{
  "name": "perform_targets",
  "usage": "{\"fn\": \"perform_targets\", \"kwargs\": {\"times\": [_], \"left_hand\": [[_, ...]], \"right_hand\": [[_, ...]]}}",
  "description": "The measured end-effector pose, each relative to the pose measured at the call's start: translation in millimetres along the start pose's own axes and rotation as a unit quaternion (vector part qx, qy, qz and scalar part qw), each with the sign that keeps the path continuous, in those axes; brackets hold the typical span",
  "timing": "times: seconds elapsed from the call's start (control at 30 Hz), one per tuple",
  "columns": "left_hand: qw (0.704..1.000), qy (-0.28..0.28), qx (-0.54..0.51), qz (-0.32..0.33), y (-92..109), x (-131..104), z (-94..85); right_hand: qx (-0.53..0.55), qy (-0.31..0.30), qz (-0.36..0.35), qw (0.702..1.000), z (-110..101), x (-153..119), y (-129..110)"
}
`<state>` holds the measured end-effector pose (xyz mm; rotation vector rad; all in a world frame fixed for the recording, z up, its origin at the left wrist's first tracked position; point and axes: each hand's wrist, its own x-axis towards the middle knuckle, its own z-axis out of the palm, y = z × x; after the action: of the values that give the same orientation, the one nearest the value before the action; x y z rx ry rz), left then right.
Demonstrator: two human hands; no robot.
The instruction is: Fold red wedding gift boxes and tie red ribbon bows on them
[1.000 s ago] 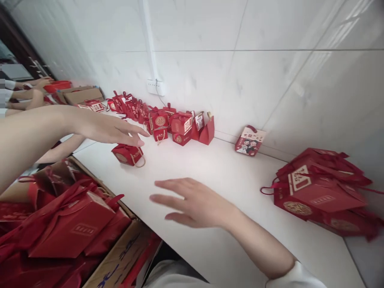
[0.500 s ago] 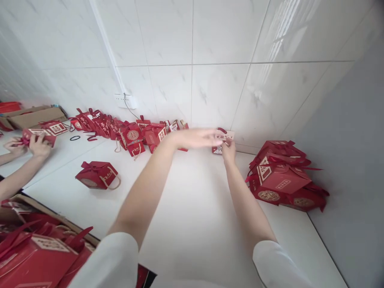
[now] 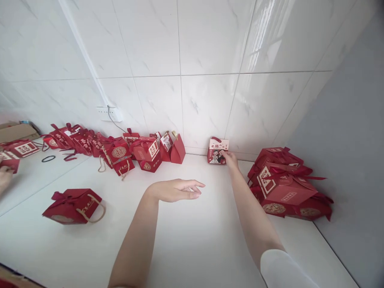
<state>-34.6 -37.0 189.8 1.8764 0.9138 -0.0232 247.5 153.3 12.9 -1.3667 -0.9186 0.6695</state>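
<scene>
Against the tiled wall stands a small gift box (image 3: 214, 157), upright, with a cream top, a red ribbon loop and a printed couple on its front. My right hand (image 3: 231, 159) has its bent fingers on the box's right side, gripping it there. Over the middle of the white table hangs my left hand (image 3: 175, 190), open and holding nothing, its fingers stretched toward the right. The box is in front of it and to the right.
Stacked red gift boxes (image 3: 285, 184) sit at the right by a grey panel (image 3: 354, 160). More red boxes (image 3: 147, 154) line the wall. One red box with a rope handle (image 3: 73, 206) lies at the left. Another person's hand (image 3: 5, 176) shows at the left edge, holding a red box.
My left hand has drawn back from the small gift box, toward me and to the left. My right hand stays at the box. The view has shifted right.
</scene>
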Motion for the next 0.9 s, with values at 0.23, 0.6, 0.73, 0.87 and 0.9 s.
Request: {"fn": "perform_targets", "kwargs": {"times": [0.23, 0.6, 0.73, 0.87, 0.9], "left_hand": [[0.996, 0.074, 0.022, -0.046, -7, -14, -6.6], [0.996, 0.078, 0.026, -0.029, -13, -15, -6.0], [0.985, 0.160, 0.053, -0.027, -10, -16, -6.3], [0.958, 0.275, 0.073, -0.029, -6, -15, -7.3], [0.951, 0.299, 0.074, -0.025, -5, -14, -7.0]], "right_hand": [[-0.037, 0.054, 0.014, 0.998, 5, 2, -2], [-0.161, -0.073, -0.039, 0.984, 2, -33, -41], [-0.166, -0.196, -0.067, 0.964, -21, -59, -71], [-0.208, -0.414, -0.092, 0.881, -55, -94, -125], [-0.234, -0.476, -0.112, 0.840, -66, -106, -143]]}}
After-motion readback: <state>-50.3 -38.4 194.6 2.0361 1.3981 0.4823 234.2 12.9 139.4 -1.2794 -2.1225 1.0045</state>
